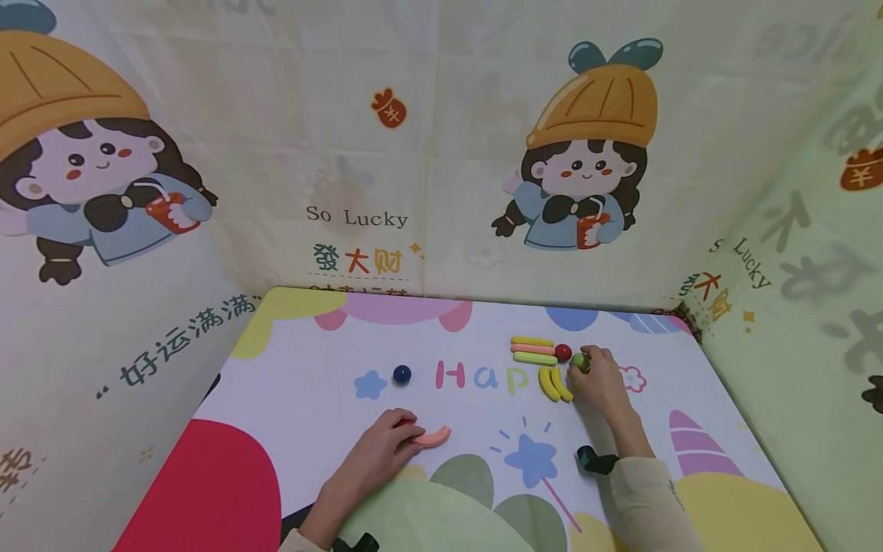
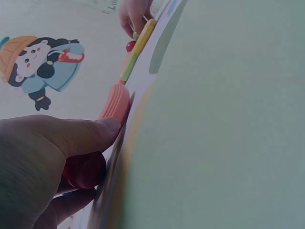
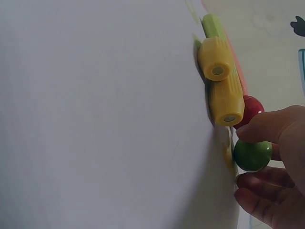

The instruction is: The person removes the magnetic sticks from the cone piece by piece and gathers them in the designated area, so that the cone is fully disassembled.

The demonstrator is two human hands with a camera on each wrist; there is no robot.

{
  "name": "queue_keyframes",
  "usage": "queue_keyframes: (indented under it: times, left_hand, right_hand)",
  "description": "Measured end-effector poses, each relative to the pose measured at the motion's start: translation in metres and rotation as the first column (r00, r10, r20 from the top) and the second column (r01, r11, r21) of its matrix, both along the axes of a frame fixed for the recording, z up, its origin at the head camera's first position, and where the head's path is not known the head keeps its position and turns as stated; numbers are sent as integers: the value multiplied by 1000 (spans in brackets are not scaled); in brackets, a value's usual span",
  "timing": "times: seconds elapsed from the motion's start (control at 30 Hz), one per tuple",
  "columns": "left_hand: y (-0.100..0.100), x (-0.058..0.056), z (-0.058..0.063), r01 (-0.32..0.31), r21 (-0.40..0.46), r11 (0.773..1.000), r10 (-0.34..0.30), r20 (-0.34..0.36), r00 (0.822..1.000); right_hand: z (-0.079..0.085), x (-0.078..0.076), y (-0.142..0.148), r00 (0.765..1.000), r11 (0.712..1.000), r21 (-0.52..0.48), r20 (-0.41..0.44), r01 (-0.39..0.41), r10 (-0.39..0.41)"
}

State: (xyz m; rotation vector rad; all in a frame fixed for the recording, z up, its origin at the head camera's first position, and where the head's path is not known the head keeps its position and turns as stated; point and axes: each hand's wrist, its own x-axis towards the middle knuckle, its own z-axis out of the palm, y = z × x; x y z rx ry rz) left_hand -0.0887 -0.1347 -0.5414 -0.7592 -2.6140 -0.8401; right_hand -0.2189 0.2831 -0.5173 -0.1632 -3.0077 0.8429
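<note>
My right hand [image 1: 602, 377] is pinching a green ball [image 1: 582, 362] beside the sticks [image 1: 533, 351] right of centre (keeping it grouped); my left hand [image 1: 378, 454] is gripping a red ball [image 2: 86, 169].

Right hand [image 3: 274, 167] pinches a small glossy green ball [image 3: 251, 155] against the pale counter [image 3: 95, 114]. Glossy red ball [image 3: 250, 109] touching at its 12 o'clock. Two ribbed yellow curved plastic pieces [image 3: 221, 86] at 11 o'clock, light green stick [image 3: 213, 25] beyond.
</note>
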Motion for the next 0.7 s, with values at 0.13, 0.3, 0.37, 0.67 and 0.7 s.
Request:
queue_keyframes:
  times: [0.13, 0.3, 0.37, 0.67, 0.7]
  left_hand:
    - [0, 0, -1, 1, 1, 1000, -1, -2, 1000]
    - [0, -1, -1, 3, -3, 1000, -3, -8, 1000]
    - [0, -1, -1, 7, -11, 1000, -7, -14, 1000]
    - [4, -3, 4, -2, -68, 998, 5, 45, 999]
    - [6, -4, 5, 0, -69, 998, 4, 52, 999]
  right_hand:
    - [0, 0, 1, 1000, 1000, -4, 6, -7, 7]
    - [5, 2, 1, 1000, 1000, -16, 15, -2, 2]
    - [9, 4, 0, 1000, 1000, -19, 8, 3, -3]
    - [30, 13, -8, 989, 1000, 18, -150, -9, 12]
    - [32, 15, -11, 986, 1000, 15, -164, -17, 20]
